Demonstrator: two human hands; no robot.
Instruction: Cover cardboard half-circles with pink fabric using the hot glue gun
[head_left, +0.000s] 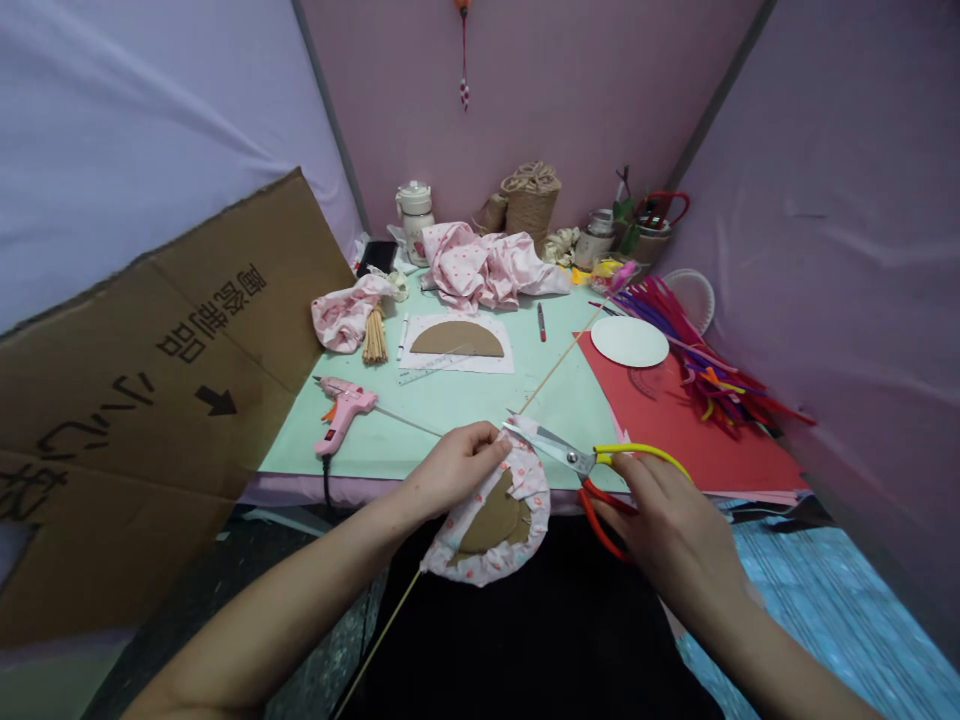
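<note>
My left hand (463, 462) pinches the upper end of a half-round cardboard piece (487, 520) whose curved rim is wrapped in pink floral fabric (536, 500). A thin wooden stick (381, 640) runs along its straight side and sticks out past both ends. In my right hand (667, 510) are scissors (574, 458) with one yellow and one red handle loop. Their blades are parted, at the fabric and stick near my left fingertips. Whether they touch the stick or only the fabric I cannot tell.
On the green table lie a pink glue gun (345, 410), a cardboard half-disc (457, 340) on fabric, a ruler (439, 368), a bundle of sticks (374, 338) and crumpled pink cloth (487, 265). Right are red paper (675, 430), a white oval (628, 341) and pipe cleaners (697, 340).
</note>
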